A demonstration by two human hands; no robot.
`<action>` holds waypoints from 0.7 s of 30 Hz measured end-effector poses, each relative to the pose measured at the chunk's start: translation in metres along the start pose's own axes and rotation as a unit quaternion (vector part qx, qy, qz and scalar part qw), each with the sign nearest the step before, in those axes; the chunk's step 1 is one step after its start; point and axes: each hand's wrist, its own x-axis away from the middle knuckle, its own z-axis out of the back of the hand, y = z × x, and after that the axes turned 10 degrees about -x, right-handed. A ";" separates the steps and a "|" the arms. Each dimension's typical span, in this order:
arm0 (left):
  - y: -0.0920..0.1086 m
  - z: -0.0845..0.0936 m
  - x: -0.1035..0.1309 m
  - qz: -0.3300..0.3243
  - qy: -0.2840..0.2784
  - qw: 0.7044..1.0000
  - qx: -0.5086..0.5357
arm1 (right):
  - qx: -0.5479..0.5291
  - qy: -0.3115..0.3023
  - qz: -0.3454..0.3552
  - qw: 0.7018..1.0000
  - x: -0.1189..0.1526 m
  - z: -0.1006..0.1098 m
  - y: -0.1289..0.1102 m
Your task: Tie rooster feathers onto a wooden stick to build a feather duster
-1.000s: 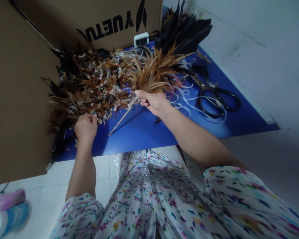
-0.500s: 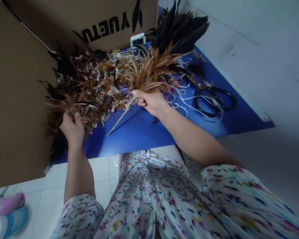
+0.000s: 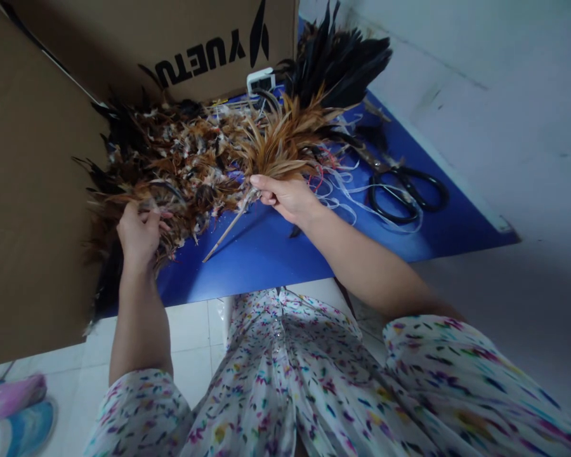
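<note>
My right hand point(image 3: 288, 198) is closed around the stick of a feather duster point(image 3: 285, 143). Its brown and black feathers fan up and away to the right, and the thin bare stick end point(image 3: 224, 236) points toward me. My left hand point(image 3: 139, 233) is at the near left edge of a heap of loose brown feathers point(image 3: 190, 143). Its fingers are bent and pinched among them on some feathers; the fingertips are partly hidden.
Large black-handled scissors point(image 3: 402, 187) and tangled pale string point(image 3: 347, 190) lie right on the blue table point(image 3: 261, 254). Cardboard walls point(image 3: 33, 190) stand left and behind. A small white device point(image 3: 261, 81) stands at the back. A blue-and-white container point(image 3: 28, 425) is on the floor.
My left hand has shifted slightly within the feathers, its fingers turning a little. My right hand keeps its grip on the duster; the view has moved slightly.
</note>
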 end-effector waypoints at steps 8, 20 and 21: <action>0.017 0.005 -0.012 -0.052 0.112 0.992 0.038 | -0.007 0.002 -0.003 1.000 0.001 -0.001 -0.001; 0.072 -0.011 -0.001 -0.073 0.047 0.928 0.362 | -0.016 -0.018 0.001 1.000 0.001 0.000 -0.001; 0.076 -0.015 0.004 -0.045 -0.013 0.924 0.380 | -0.012 -0.020 -0.002 1.000 0.001 0.000 -0.002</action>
